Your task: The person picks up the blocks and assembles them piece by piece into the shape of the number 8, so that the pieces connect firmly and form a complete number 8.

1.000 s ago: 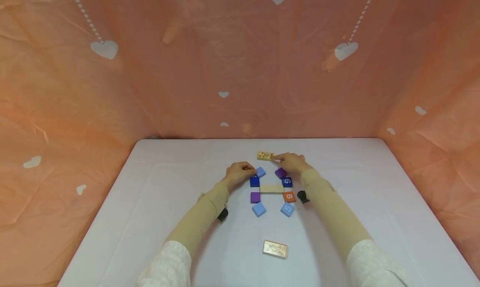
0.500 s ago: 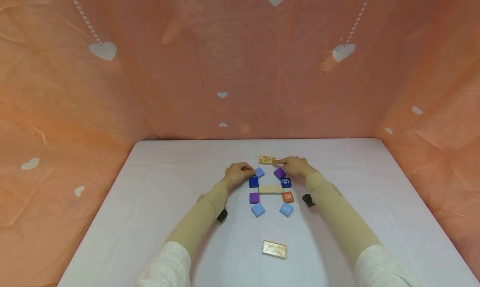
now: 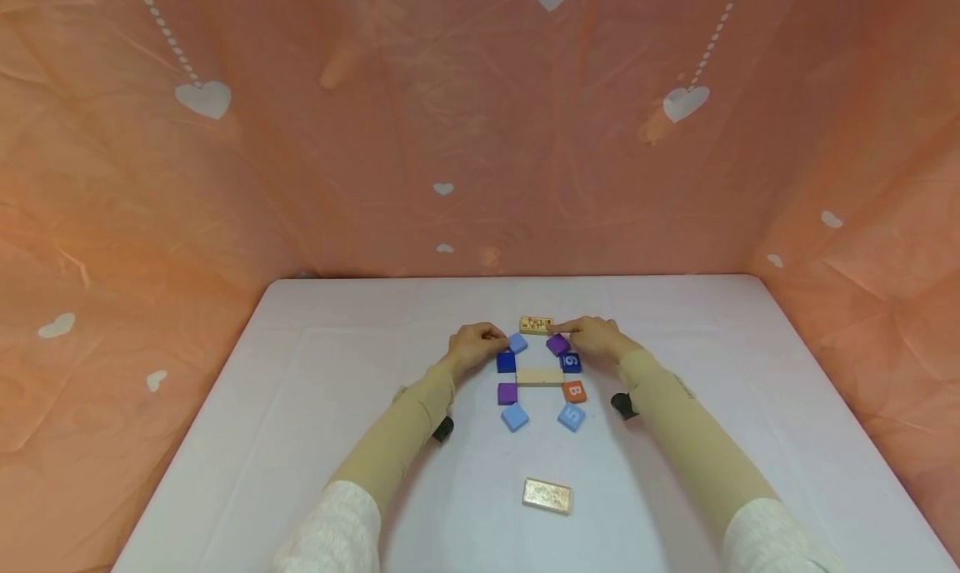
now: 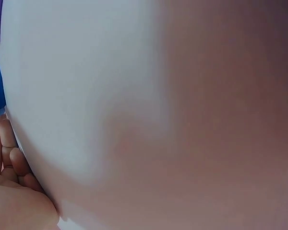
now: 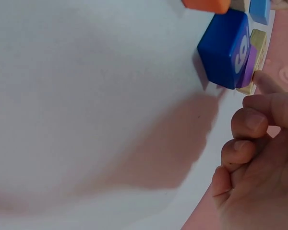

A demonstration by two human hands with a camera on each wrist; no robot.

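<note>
The index finger of my right hand (image 3: 596, 337) is stretched out and touches the right end of a wooden block with dark markings (image 3: 535, 325); its other fingers are bent in the right wrist view. Just nearer lies a purple block (image 3: 558, 345), beside a dark blue block with a 6 (image 5: 225, 50). On the left, fingertips of my left hand (image 3: 474, 345) rest against the left side of a light blue block (image 3: 517, 343). A plain dark blue block (image 3: 506, 362) sits right by that hand. In the left wrist view, only part of the hand shows.
A cream plank (image 3: 540, 378) lies between the two columns of blocks. Nearer are a purple block (image 3: 507, 393), an orange B block (image 3: 573, 391) and light blue blocks (image 3: 515, 417). A gold-coloured block (image 3: 547, 496) lies close to the front of the white table (image 3: 225, 440).
My right index finger has drawn the marked wooden block nearer and slightly right, towards the light blue and purple blocks. My left hand has stayed by the light blue block.
</note>
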